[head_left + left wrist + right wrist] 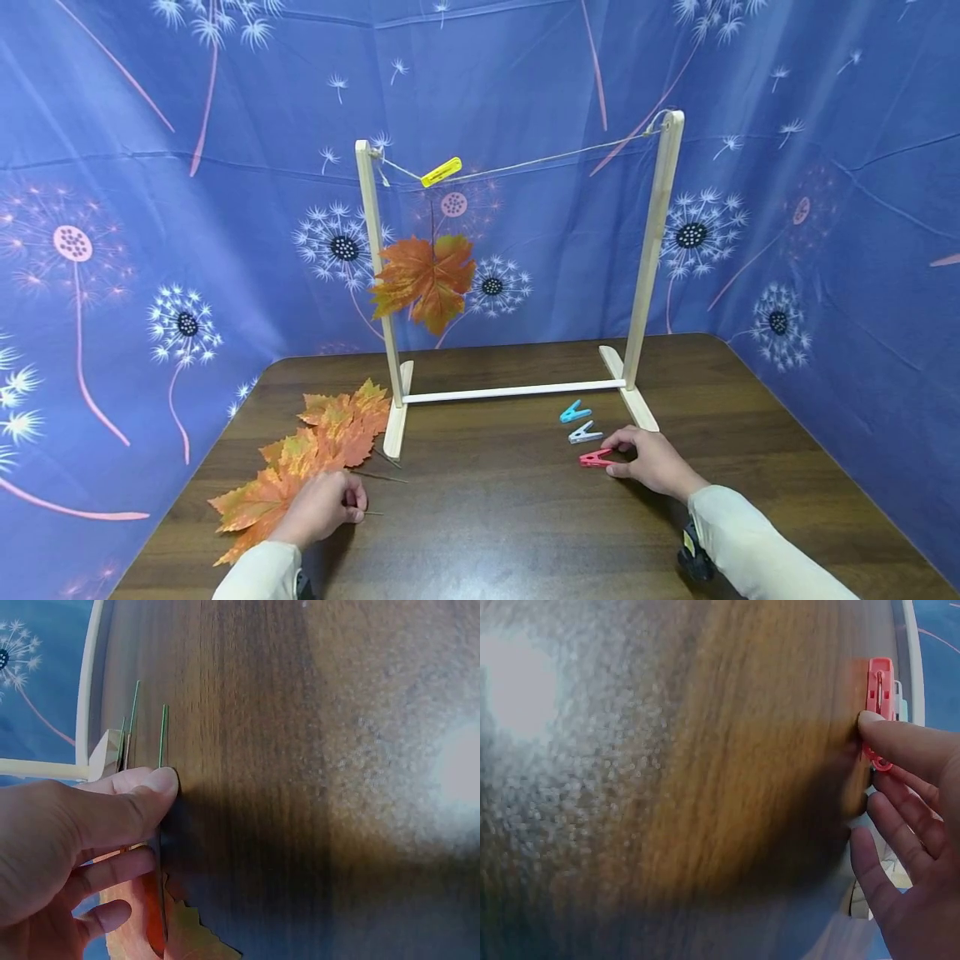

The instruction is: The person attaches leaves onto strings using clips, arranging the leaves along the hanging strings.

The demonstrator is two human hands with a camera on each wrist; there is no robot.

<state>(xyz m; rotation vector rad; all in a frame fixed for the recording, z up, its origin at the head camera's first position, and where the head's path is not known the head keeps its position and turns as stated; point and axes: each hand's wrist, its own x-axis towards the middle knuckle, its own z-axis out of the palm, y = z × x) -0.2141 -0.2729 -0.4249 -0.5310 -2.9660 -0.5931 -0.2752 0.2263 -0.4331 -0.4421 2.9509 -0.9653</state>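
My left hand pinches the thin stem of the nearest artificial maple leaf between thumb and forefinger. That orange leaf is partly covered by the hand and sleeve. More maple leaves overlap behind it in a row, stems pointing right. On the right, my right hand has thumb and fingers on either side of one end of a red clothespin, close over the tabletop. In the right wrist view the thumb lies across the red clothespin, hiding part of it.
Behind the red one lie a pale blue clothespin and a bright blue clothespin. A wooden frame stands at the back with a string across its top. A yellow clothespin holds a hanging maple leaf there.
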